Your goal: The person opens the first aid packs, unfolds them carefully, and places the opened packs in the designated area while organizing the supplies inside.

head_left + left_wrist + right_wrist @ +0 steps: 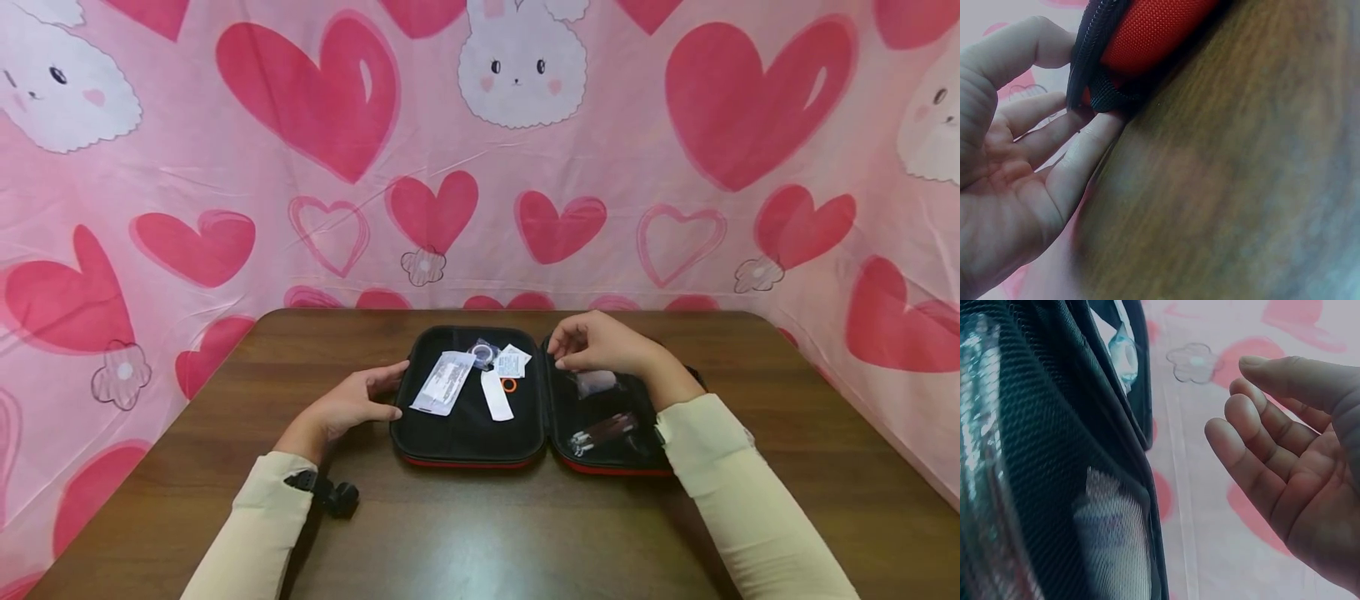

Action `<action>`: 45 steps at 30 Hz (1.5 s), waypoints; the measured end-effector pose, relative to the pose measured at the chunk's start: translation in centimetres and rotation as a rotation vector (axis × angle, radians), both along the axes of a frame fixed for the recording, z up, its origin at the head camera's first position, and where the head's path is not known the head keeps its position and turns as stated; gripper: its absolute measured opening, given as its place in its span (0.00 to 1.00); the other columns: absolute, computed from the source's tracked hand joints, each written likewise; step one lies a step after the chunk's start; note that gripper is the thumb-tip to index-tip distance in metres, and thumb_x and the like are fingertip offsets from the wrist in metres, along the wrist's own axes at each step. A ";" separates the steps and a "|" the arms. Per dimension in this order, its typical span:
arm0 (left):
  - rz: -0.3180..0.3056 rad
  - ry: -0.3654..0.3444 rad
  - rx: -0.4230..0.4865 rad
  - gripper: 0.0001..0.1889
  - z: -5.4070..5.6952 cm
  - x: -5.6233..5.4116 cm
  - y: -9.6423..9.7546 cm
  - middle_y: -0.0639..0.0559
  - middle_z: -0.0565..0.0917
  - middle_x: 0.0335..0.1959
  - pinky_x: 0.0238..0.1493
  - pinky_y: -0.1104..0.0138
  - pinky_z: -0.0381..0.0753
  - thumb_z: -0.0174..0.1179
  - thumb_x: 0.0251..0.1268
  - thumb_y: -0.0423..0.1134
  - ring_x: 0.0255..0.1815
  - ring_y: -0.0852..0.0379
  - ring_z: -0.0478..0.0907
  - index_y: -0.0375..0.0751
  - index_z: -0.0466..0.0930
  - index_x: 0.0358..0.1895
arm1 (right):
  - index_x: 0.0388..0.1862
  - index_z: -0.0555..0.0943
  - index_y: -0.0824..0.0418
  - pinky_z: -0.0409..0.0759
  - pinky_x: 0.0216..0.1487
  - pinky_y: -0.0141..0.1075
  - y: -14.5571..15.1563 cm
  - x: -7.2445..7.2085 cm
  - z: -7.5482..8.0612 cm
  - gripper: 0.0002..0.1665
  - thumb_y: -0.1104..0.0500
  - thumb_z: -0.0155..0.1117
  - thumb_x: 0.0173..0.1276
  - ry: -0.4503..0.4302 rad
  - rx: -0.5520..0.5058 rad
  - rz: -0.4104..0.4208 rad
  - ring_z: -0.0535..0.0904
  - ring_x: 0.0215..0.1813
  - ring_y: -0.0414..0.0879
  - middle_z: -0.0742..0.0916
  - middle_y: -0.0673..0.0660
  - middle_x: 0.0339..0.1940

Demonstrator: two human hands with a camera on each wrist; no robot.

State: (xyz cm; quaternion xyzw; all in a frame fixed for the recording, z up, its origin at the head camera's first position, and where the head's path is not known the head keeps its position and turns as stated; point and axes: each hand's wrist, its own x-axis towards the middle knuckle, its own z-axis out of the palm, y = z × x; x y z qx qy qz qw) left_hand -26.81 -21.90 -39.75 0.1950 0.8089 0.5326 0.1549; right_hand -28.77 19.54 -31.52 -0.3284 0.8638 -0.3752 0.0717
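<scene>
A black zip case (468, 437) with a red outer shell lies unfolded flat on the table. My left hand (352, 406) touches its left edge, fingers spread; in the left wrist view the thumb reaches the zip rim and the fingertips meet a small strap loop (1104, 94). My right hand (603, 342) hovers over the right half, fingers loosely bent around nothing. The left half bears a printed white packet (444, 383), a white strip (497, 396), an orange ring (510, 385), a bagged clear ring (482, 355) and small white packets (513, 362).
Behind the right half's mesh sit a whitish tube-like item (1116, 544) and a clear bag of brown sticks (603, 433). The wooden table (450, 533) ends at a pink heart-patterned cloth (480, 150). A black wrist camera (341, 498) sticks out from my left sleeve.
</scene>
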 end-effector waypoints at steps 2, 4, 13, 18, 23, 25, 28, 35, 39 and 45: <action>0.002 -0.004 0.000 0.44 0.0 0.0 0.0 0.36 0.65 0.71 0.69 0.40 0.55 0.69 0.54 0.33 0.72 0.36 0.58 0.40 0.57 0.76 | 0.40 0.82 0.68 0.83 0.35 0.38 -0.7 -0.3 0.0 0.10 0.66 0.71 0.60 0.003 0.011 0.018 0.81 0.33 0.48 0.85 0.54 0.30; 0.005 -0.008 0.004 0.44 0.1 0.0 0.1 0.36 0.65 0.71 0.69 0.41 0.55 0.69 0.54 0.32 0.72 0.36 0.58 0.40 0.57 0.75 | 0.39 0.83 0.67 0.83 0.35 0.38 -1.4 -0.7 0.0 0.10 0.67 0.71 0.59 0.004 0.028 0.034 0.81 0.33 0.47 0.85 0.53 0.30; 0.005 -0.009 0.014 0.44 0.1 0.0 0.1 0.36 0.66 0.71 0.70 0.41 0.53 0.69 0.54 0.31 0.72 0.37 0.59 0.40 0.58 0.75 | 0.40 0.84 0.68 0.82 0.37 0.36 -4.1 -2.3 -0.8 0.10 0.68 0.70 0.58 0.044 0.096 0.108 0.80 0.34 0.44 0.86 0.51 0.31; 0.009 -0.008 0.008 0.44 0.0 0.0 0.1 0.37 0.66 0.71 0.70 0.40 0.53 0.69 0.54 0.32 0.72 0.37 0.59 0.41 0.58 0.75 | 0.42 0.85 0.67 0.82 0.40 0.37 -4.9 -3.0 -1.2 0.11 0.67 0.70 0.58 0.046 0.116 0.088 0.80 0.36 0.45 0.87 0.54 0.35; 0.019 -0.015 0.004 0.44 0.0 0.0 0.2 0.36 0.66 0.71 0.70 0.40 0.53 0.69 0.54 0.31 0.72 0.37 0.59 0.41 0.58 0.75 | 0.43 0.85 0.67 0.83 0.43 0.38 -5.3 -4.0 -1.9 0.12 0.67 0.71 0.58 0.019 0.103 0.036 0.80 0.38 0.47 0.87 0.60 0.38; 0.025 -0.019 0.003 0.44 0.0 0.0 0.2 0.37 0.66 0.71 0.70 0.41 0.53 0.69 0.53 0.31 0.72 0.37 0.59 0.41 0.59 0.75 | 0.42 0.86 0.67 0.83 0.43 0.38 -5.3 -4.4 -2.3 0.12 0.67 0.72 0.58 0.009 0.099 0.012 0.80 0.38 0.47 0.87 0.60 0.38; 0.026 -0.016 0.000 0.44 0.1 0.0 0.3 0.36 0.66 0.71 0.70 0.41 0.54 0.69 0.53 0.31 0.72 0.37 0.59 0.40 0.59 0.75 | 0.42 0.86 0.67 0.82 0.43 0.38 -5.4 -4.8 -2.8 0.12 0.67 0.72 0.58 0.006 0.102 -0.017 0.80 0.38 0.46 0.88 0.58 0.37; 0.022 -0.020 0.009 0.44 0.2 0.1 0.3 0.36 0.66 0.71 0.70 0.41 0.53 0.70 0.53 0.31 0.72 0.37 0.59 0.39 0.58 0.75 | 0.43 0.87 0.66 0.81 0.46 0.39 -5.6 -5.4 -3.7 0.15 0.69 0.73 0.55 -0.019 0.107 -0.056 0.79 0.40 0.47 0.87 0.57 0.39; 0.022 -0.021 0.014 0.44 0.3 0.2 0.3 0.36 0.65 0.71 0.71 0.42 0.53 0.70 0.53 0.31 0.72 0.37 0.59 0.38 0.58 0.75 | 0.43 0.87 0.65 0.81 0.46 0.40 -5.9 -5.7 -4.2 0.18 0.68 0.76 0.51 -0.006 0.134 -0.069 0.79 0.41 0.47 0.87 0.56 0.38; 0.019 -0.022 0.009 0.44 0.2 0.1 0.2 0.36 0.66 0.71 0.70 0.41 0.53 0.70 0.53 0.31 0.72 0.37 0.59 0.39 0.58 0.75 | 0.43 0.87 0.64 0.80 0.46 0.40 -5.9 -6.1 -4.9 0.19 0.67 0.78 0.50 0.013 0.161 -0.078 0.80 0.40 0.46 0.88 0.55 0.37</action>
